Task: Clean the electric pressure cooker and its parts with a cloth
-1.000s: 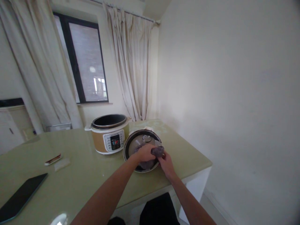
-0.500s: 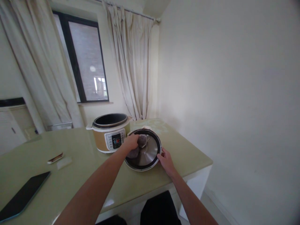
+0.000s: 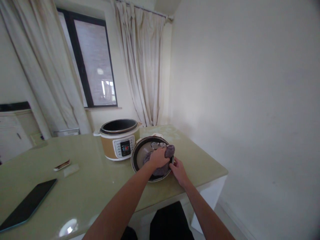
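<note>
A round metal lid [image 3: 141,155] with a black rim stands tilted on the table, its inner side facing me. My left hand [image 3: 159,158] presses a grey-purple cloth [image 3: 170,151] against the right part of that inner side, fingers closed on the bunched fabric. At the lid's lower right edge, my right hand [image 3: 178,170] grips the rim, thumb in front and fingers partly hidden behind. Just behind the lid and to the left stands an electric pressure cooker [image 3: 108,146], uncovered, with a dark inner pot and a button panel facing me.
On the left of the green tabletop [image 3: 95,193] lie a black tablet [image 3: 28,203], a small white-and-brown item [image 3: 62,165] and a pale translucent piece [image 3: 71,170]. A plain wall [image 3: 237,100] rises at right. Curtains [image 3: 140,66] hang beside the window at the back.
My left hand has moved the cloth from the lid's left side across to its right side. My right hand stays on the rim.
</note>
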